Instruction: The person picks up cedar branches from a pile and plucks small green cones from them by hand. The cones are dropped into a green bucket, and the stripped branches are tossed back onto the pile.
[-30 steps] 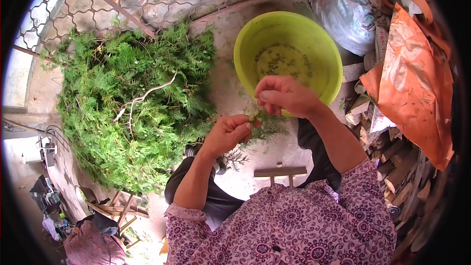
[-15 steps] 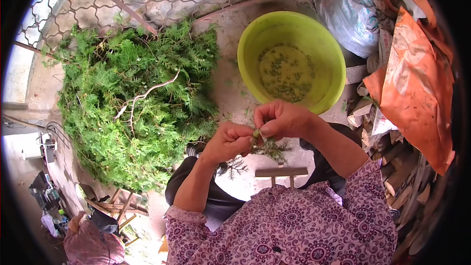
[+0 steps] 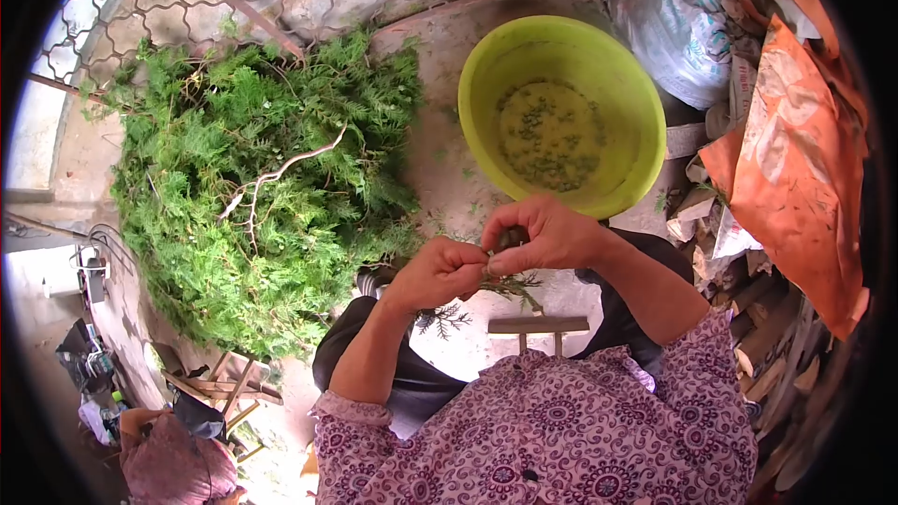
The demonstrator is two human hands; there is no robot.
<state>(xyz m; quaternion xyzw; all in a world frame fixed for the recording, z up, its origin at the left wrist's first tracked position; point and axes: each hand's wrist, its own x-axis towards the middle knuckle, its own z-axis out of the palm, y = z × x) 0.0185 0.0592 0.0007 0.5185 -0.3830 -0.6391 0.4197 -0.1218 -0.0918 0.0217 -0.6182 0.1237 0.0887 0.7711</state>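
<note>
Both hands are pinched together on a small cypress sprig [image 3: 510, 285], left hand [image 3: 438, 271] touching right hand [image 3: 547, 236], just below the lime-green basin [image 3: 636, 103].

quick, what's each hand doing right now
Left hand: closed, grip on a green sprig.
Right hand: closed, fingertips pinching the same sprig.

Small green sprig [image 3: 510, 282], feathery, pinched at its top between both hands, tip hanging down. It sits just below the basin [image 3: 645, 103], close to its near rim, right of the branch pile [image 3: 253, 187].
</note>
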